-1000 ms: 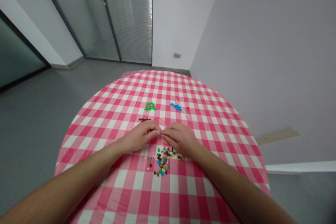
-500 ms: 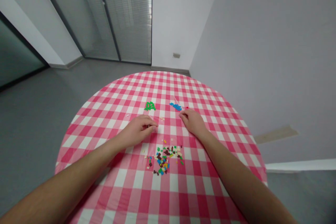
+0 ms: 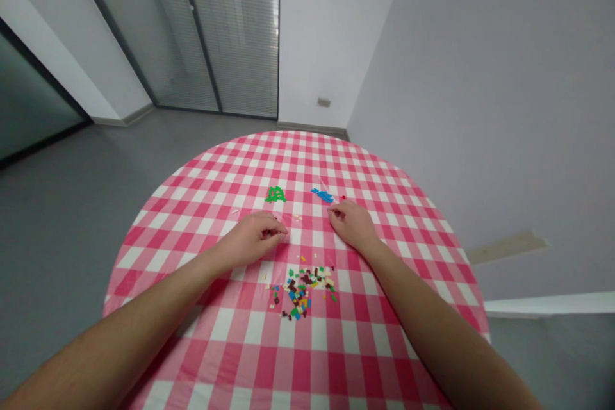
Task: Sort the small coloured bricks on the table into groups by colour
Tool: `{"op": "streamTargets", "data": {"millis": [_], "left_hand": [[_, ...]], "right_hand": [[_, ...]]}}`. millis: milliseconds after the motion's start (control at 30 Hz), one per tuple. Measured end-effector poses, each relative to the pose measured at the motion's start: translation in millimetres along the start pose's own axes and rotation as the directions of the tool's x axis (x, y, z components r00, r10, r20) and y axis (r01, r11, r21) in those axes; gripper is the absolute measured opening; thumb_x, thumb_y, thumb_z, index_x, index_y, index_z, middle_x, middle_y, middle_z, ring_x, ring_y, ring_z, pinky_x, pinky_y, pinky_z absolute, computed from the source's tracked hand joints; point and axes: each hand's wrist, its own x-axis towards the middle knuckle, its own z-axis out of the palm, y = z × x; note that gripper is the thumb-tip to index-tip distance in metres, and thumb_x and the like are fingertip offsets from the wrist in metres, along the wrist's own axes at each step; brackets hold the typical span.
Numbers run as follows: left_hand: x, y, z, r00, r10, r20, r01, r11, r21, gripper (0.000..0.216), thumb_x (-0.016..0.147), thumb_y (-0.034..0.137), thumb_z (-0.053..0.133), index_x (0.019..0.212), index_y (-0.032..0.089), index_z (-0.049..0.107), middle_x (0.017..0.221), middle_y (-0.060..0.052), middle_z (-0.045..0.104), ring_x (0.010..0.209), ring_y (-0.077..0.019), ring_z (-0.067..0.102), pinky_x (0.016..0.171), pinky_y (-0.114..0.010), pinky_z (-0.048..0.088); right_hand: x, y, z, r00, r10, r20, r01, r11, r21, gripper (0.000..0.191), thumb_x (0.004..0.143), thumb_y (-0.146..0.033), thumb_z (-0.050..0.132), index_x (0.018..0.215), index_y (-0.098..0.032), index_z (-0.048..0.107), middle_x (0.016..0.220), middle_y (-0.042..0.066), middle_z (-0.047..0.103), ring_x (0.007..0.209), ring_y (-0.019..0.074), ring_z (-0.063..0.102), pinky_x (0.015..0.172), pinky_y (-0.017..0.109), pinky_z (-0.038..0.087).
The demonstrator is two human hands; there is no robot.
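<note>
My left hand (image 3: pixel 252 237) rests over the table with its fingers curled and the thumb close to the fingertips. A few dark pieces show in the gap between thumb and fingers; whether they are held or lie on the cloth I cannot tell. My right hand (image 3: pixel 355 225) is closed with thumb and index together, just in front of a pile of blue toy bricks (image 3: pixel 323 195). Anything in its pinch is hidden. Beyond my left hand sits a pile of green bricks (image 3: pixel 275 195). A heap of mixed small bricks (image 3: pixel 298 295) is spread closer to me, between my forearms.
A red-and-white checked cloth (image 3: pixel 336 346) covers the round table. Several pale pieces (image 3: pixel 298 218) lie between my hands, and a tiny red piece (image 3: pixel 343 197) sits beyond the right one. Past the table are a glass partition (image 3: pixel 240 32) and a wall (image 3: pixel 480 109).
My left fingers have shifted slightly, and a dark piece now shows just beyond them. My right hand stays by the blue bricks. The piles look the same.
</note>
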Motion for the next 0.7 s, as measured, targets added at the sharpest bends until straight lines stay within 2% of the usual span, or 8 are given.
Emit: {"op": "streamTargets", "data": {"millis": [133,333,467,600,700], "left_hand": [[0.6,-1.1,0.8,1.0,0.017,0.012,-0.016,1.0,-0.011,0.019,0.089,0.021,0.054,0.086,0.021,0.072,0.089,-0.005,0.074,0.083,-0.0188,0.065,0.078,-0.035,0.05],[-0.8,-1.2,0.7,0.999,0.032,0.036,-0.031,0.999,-0.017,0.018,0.09,0.024,0.054,0.087,0.022,0.072,0.088,-0.006,0.073,0.083,-0.019,0.064,0.079,-0.036,0.049],[-2.3,3.9,-4.9,0.984,0.075,0.164,-0.07,0.997,-0.038,0.014,0.088,0.022,0.058,0.087,0.021,0.072,0.086,-0.005,0.073,0.083,-0.0186,0.064,0.08,-0.035,0.048],[-4.0,8.5,-11.7,0.932,0.148,0.33,-0.128,0.988,-0.084,0.011,0.083,0.016,0.063,0.083,0.02,0.073,0.082,-0.003,0.073,0.079,-0.017,0.063,0.078,-0.031,0.048],[-6.4,9.9,-12.9,0.894,0.182,0.41,-0.137,0.981,-0.137,0.009,0.081,0.015,0.067,0.081,0.02,0.075,0.079,-0.003,0.071,0.078,-0.0166,0.063,0.074,-0.029,0.048]], "right_hand": [[3.0,3.6,3.2,1.0,0.012,-0.009,-0.012,1.0,0.003,0.022,0.094,-0.027,0.055,0.101,-0.019,0.074,0.097,0.008,0.072,0.089,0.0207,0.064,0.078,0.03,0.047],[7.4,7.1,6.5,0.998,0.057,0.018,-0.058,0.998,0.021,0.02,0.091,-0.029,0.057,0.092,-0.02,0.075,0.092,0.007,0.072,0.084,0.0199,0.064,0.073,0.029,0.046],[7.8,5.2,3.9,0.993,0.119,0.027,-0.122,0.984,0.129,0.013,0.082,-0.025,0.062,0.083,-0.02,0.074,0.088,0.005,0.073,0.079,0.0182,0.065,0.07,0.027,0.047],[6.5,2.2,0.7,0.986,0.16,0.046,-0.165,0.972,0.168,0.013,0.078,-0.022,0.062,0.078,-0.021,0.075,0.082,0.003,0.073,0.075,0.0184,0.065,0.065,0.026,0.046],[6.3,2.5,1.3,0.985,0.168,0.031,-0.171,0.97,0.175,0.014,0.076,-0.021,0.061,0.077,-0.021,0.074,0.08,0.003,0.073,0.073,0.0185,0.065,0.065,0.027,0.046]]}}
